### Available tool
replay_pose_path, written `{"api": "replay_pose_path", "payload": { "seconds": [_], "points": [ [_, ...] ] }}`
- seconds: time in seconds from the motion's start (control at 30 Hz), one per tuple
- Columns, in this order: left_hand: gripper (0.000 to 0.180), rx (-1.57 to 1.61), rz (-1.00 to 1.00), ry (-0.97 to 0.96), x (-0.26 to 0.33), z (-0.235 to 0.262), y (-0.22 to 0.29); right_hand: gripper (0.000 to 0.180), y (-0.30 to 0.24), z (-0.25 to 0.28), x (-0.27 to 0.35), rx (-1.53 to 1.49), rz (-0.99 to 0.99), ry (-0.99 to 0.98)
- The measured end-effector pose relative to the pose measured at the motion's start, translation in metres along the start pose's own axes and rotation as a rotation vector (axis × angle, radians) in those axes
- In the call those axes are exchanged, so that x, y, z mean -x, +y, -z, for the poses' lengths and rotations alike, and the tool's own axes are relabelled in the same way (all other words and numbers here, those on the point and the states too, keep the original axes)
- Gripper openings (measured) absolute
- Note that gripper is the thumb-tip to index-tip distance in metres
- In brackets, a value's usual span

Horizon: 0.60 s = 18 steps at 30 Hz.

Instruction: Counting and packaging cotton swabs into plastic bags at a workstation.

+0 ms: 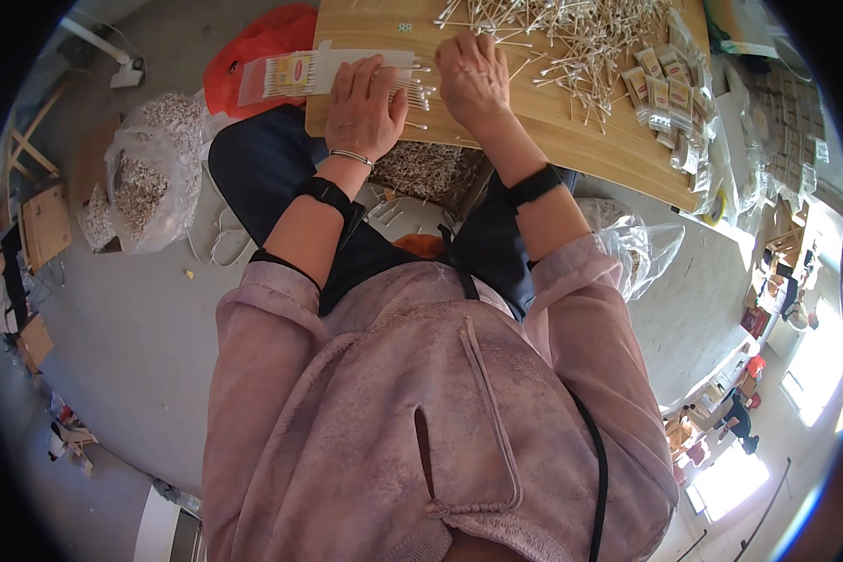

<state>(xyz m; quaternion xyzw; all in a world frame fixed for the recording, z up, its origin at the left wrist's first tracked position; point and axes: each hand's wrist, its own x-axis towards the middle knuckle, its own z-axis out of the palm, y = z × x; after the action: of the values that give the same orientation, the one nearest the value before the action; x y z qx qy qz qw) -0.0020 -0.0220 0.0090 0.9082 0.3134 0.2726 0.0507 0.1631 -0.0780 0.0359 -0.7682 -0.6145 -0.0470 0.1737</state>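
Observation:
My left hand [361, 108] lies flat at the table's left end, fingers stretched over a small row of cotton swabs [420, 92]. Their white tips stick out to the right of it. Just left of that hand is a clear plastic packet [290, 72] with a yellow and red label and swabs inside. My right hand [476, 84] is closed with curled fingers, a little right of the row and beside the loose pile of cotton swabs [581, 37]. Whatever its fingertips hold is hidden.
Filled labelled packets [665, 89] are heaped at the right of the wooden table [553, 140]. A red bag [281, 28] lies behind its left edge. Below sits a box of swabs [426, 173]. Clear sacks of swabs [150, 183] stand on the floor at left.

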Motion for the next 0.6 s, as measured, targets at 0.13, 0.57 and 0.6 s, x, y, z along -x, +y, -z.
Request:
{"api": "replay_pose_path", "payload": {
  "seconds": [0.13, 0.57, 0.6],
  "points": [
    [0.034, 0.025, -0.007, 0.017, -0.002, 0.000, 0.001, 0.015, -0.010, -0.009, -0.011, -0.017, 0.033, 0.007],
    [0.040, 0.037, 0.001, 0.017, -0.001, -0.002, -0.001, 0.018, 0.004, 0.043, 0.075, -0.430, -0.126, -0.105],
    [0.039, 0.028, 0.003, 0.014, -0.001, -0.002, -0.002, 0.018, 0.004, 0.045, 0.085, -0.364, 0.013, -0.139]
  ]
}}
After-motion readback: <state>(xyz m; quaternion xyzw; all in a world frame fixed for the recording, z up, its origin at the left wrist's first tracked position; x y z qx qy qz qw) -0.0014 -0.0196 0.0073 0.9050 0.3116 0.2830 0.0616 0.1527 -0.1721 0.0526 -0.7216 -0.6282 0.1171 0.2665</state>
